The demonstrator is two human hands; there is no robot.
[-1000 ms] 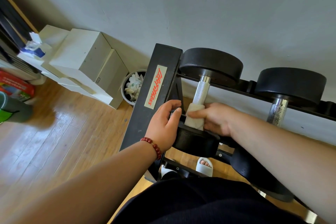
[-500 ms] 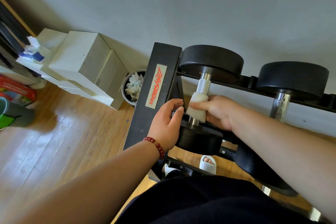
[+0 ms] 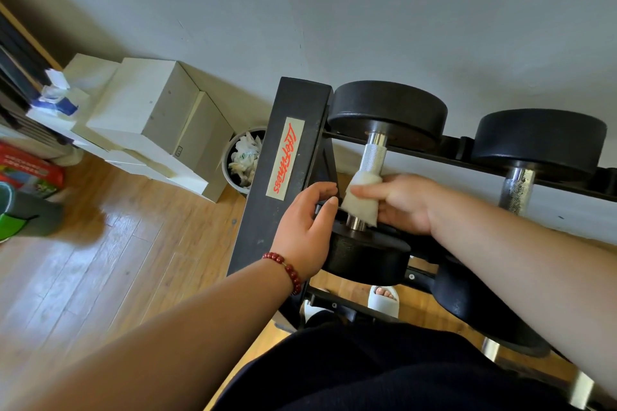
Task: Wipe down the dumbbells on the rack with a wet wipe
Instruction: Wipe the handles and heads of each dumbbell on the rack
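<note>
The right hand (image 3: 400,203) grips the wet wipe (image 3: 362,198), wrapped round the lower part of the metal handle of the end dumbbell (image 3: 387,110), which lies across the top of the rack (image 3: 283,160). To wipe well, I judge it should hold the wipe snug, twist while sliding up the ridged stretch, then do both black ends. The left hand (image 3: 307,227) rests at the near weight beside the rack's post, fingers bent, though I cannot tell if they grip; a round bin (image 3: 233,147) between the rack and the closed white boxes (image 3: 150,103) holds crumpled white bags or paper.
</note>
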